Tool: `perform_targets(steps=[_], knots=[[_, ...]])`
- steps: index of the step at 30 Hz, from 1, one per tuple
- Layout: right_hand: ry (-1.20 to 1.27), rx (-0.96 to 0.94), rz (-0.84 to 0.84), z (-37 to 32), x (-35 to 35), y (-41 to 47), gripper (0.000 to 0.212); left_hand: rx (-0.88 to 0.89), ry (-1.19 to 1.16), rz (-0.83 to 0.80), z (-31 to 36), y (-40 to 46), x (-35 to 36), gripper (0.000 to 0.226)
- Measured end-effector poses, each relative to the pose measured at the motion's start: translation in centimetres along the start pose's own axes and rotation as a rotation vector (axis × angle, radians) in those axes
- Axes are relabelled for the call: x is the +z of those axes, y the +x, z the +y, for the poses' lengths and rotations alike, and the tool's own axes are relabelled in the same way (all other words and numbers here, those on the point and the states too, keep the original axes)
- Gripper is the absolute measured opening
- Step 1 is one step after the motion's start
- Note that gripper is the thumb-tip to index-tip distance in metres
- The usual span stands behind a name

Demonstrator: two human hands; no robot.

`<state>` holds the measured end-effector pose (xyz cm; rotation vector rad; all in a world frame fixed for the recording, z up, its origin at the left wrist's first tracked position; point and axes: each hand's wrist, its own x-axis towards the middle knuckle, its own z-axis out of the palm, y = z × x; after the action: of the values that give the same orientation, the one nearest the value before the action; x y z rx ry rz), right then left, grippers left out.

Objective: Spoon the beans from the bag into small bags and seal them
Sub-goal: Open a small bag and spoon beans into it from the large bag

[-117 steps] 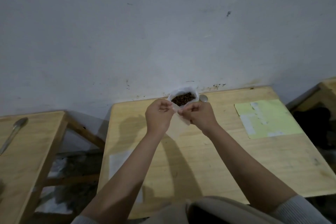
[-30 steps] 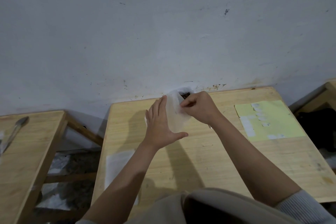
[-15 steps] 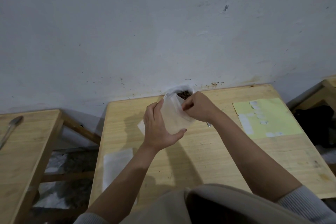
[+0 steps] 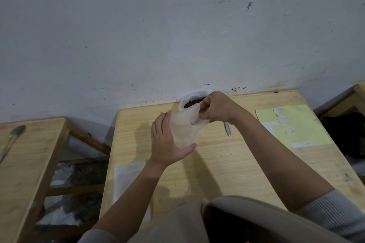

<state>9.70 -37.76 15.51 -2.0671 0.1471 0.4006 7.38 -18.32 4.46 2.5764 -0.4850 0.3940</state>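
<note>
Left hand [image 4: 166, 140] lies flat against the near side of the small bag [image 4: 184, 128], fingers straight and together, thumb hooked under the bag's lower edge, so it supports rather than grips. That small bag is held upright above the desk [image 4: 227, 163], translucent and, as far as I can tell, with no beans in it yet. Just behind it, against the wall, stands the bean bag [image 4: 192, 99], open and showing dark beans. Right hand [image 4: 216, 110] pinches the small bag's top edge, fingers curled (apparently parting the mouth). A spoon [image 4: 227, 128] lies on the desk under the right wrist, untouched. By my reading the task is at an early step for this bag: opening done or nearly, spooning and sealing left.
</note>
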Motion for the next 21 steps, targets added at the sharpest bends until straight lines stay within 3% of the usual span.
perform_targets(steps=[9,12,16,18,21], knots=[[0.009,0.060,-0.070,0.8,-0.2,1.0,0.020,-0.032,0.011,-0.059,-1.2,0.5,0.4,0.124],[-0.031,0.054,-0.077,0.9,0.0,0.9,0.034,-0.065,-0.010,-0.079,-0.6,0.5,0.4,0.125],[-0.010,0.011,-0.107,1.7,0.6,0.8,0.007,0.031,-0.106,-0.049,0.6,1.2,0.5,0.103],[0.055,-0.041,-0.081,2.8,0.8,0.9,0.015,0.009,-0.172,-0.049,0.8,1.5,0.7,0.096],[0.254,-0.055,0.033,4.9,0.7,1.0,0.011,-0.023,-0.215,-0.045,0.7,1.5,1.2,0.094]])
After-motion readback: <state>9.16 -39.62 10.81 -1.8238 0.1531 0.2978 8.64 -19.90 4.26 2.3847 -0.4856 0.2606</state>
